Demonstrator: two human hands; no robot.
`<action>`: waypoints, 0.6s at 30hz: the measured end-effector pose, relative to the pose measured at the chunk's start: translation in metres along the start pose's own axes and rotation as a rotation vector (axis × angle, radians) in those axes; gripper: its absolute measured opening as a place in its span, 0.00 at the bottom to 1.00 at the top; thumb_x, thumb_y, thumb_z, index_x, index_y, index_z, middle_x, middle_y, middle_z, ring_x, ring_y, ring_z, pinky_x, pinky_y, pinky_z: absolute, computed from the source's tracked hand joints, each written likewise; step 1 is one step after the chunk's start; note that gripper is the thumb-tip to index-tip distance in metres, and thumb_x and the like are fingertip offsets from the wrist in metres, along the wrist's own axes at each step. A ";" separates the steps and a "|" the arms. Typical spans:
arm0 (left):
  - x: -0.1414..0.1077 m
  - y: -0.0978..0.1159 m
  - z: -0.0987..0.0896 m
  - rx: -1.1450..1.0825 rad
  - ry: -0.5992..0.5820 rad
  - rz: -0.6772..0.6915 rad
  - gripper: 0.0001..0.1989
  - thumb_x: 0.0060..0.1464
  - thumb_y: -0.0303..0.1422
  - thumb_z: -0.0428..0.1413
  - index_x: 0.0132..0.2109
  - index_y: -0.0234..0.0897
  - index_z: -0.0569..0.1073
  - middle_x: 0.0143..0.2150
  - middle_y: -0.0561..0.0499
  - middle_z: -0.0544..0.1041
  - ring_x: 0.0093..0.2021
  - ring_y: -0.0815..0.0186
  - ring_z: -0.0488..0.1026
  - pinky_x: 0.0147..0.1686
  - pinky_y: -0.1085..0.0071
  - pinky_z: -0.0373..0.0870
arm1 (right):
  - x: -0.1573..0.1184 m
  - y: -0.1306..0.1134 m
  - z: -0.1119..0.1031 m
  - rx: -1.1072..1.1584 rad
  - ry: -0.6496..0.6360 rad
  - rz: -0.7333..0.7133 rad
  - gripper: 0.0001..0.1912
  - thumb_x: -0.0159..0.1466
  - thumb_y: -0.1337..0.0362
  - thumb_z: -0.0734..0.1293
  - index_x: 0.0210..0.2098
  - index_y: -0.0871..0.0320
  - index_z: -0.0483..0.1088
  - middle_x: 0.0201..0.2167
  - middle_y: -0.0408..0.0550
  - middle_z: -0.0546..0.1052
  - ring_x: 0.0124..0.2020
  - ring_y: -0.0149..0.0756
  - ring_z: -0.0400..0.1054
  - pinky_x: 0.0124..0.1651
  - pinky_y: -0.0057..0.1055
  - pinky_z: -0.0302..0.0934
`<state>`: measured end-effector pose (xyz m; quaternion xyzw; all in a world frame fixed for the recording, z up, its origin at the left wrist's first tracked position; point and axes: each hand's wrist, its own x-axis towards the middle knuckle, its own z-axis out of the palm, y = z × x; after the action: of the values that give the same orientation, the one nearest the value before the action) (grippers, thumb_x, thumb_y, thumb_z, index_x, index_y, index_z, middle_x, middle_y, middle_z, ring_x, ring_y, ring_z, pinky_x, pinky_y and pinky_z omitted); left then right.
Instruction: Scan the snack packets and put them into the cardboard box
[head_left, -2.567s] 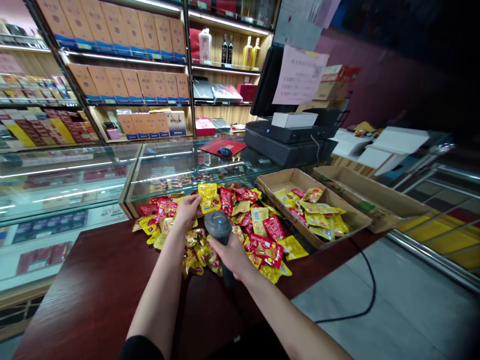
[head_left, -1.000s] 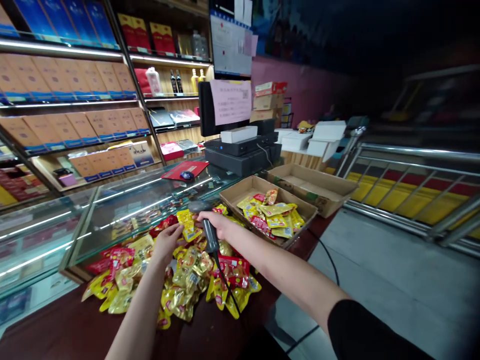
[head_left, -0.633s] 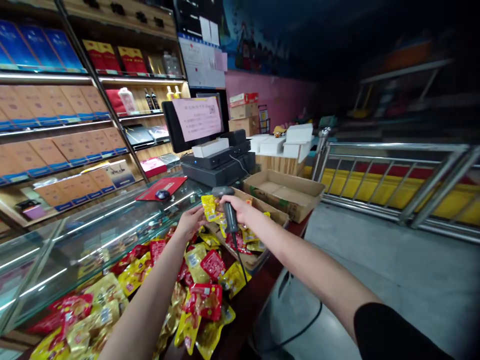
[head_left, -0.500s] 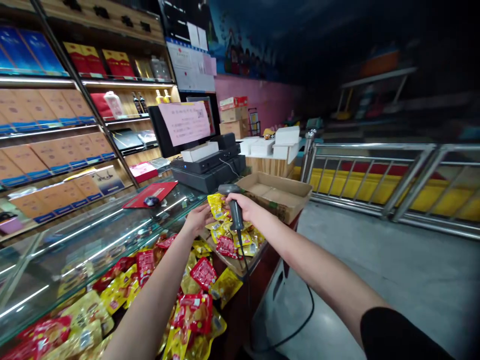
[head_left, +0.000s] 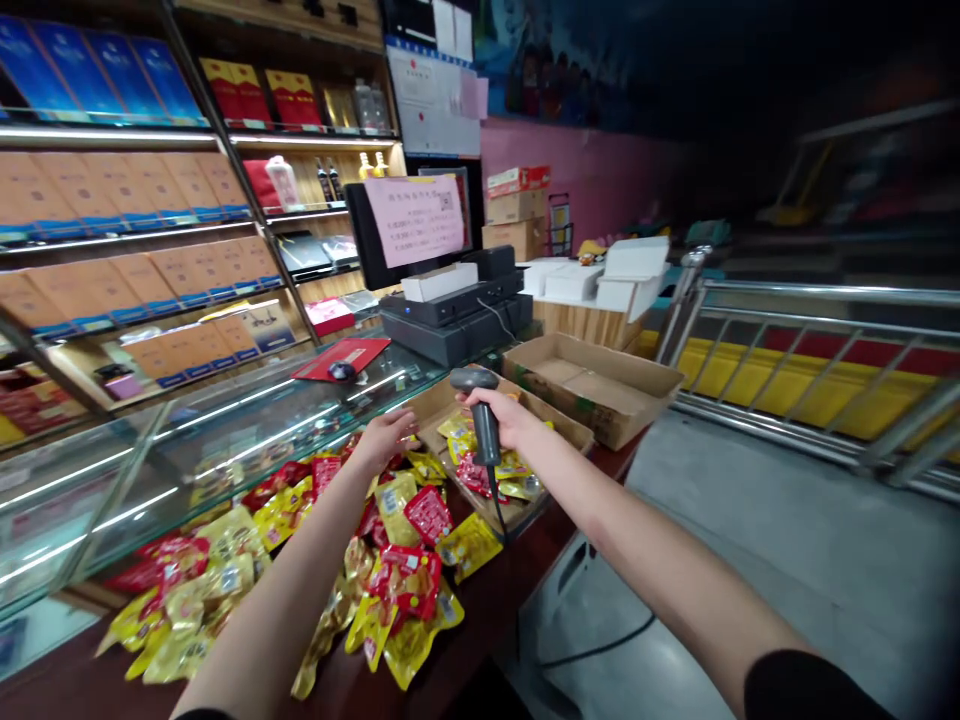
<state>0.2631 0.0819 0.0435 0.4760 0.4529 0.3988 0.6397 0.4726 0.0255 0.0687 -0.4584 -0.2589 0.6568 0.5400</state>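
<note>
My right hand point(head_left: 504, 415) is wrapped around the grip of a dark handheld barcode scanner point(head_left: 486, 432), its cable hanging down. The scanner is over a shallow cardboard box point(head_left: 574, 435) with yellow and red snack packets point(head_left: 476, 475) inside. To the left, my left hand point(head_left: 386, 438) reaches over the loose pile with its fingers stretched out and apart, close to some red packets; the fingertips are partly blurred. Red, yellow and gold snack packets point(head_left: 409, 580) lie spread over the counter in front of me, partly behind my left forearm.
A second cardboard box point(head_left: 600, 385) sits behind the first. Beyond the glass counter point(head_left: 247, 455) are a mouse point(head_left: 342, 371) on a red folder, and a monitor point(head_left: 360, 235) with a pink sheet. Stocked shelves line the left; a metal railing point(head_left: 817, 295) stands at right.
My left hand has let go of a yellow packet near the scanner and moved left to the loose pile. My right hand still holds the scanner. The view has shifted left.
</note>
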 end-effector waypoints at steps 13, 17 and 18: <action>-0.149 -0.025 -0.196 0.258 0.316 0.065 0.30 0.43 0.44 0.62 0.52 0.32 0.73 0.49 0.41 0.76 0.48 0.55 0.73 0.41 0.64 0.73 | -0.004 0.123 0.151 -0.041 -0.322 0.309 0.09 0.52 0.71 0.63 0.33 0.61 0.71 0.26 0.47 0.75 0.26 0.31 0.69 0.31 0.26 0.65; -0.179 -0.044 -0.223 0.524 0.362 0.087 0.25 0.47 0.43 0.59 0.50 0.34 0.75 0.44 0.44 0.79 0.44 0.56 0.75 0.42 0.63 0.70 | -0.021 0.159 0.180 -0.095 -0.322 0.379 0.07 0.52 0.71 0.64 0.31 0.61 0.71 0.24 0.46 0.74 0.25 0.30 0.68 0.29 0.24 0.64; -0.186 -0.049 -0.228 0.605 0.392 0.097 0.22 0.48 0.41 0.58 0.48 0.35 0.76 0.42 0.44 0.79 0.42 0.56 0.75 0.43 0.63 0.69 | -0.025 0.167 0.186 -0.126 -0.322 0.373 0.07 0.51 0.71 0.64 0.31 0.61 0.71 0.23 0.46 0.74 0.24 0.29 0.68 0.29 0.24 0.64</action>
<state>-0.0021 -0.0475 0.0017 0.5791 0.6413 0.3603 0.3514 0.2296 -0.0164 0.0202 -0.4203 -0.2929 0.7921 0.3318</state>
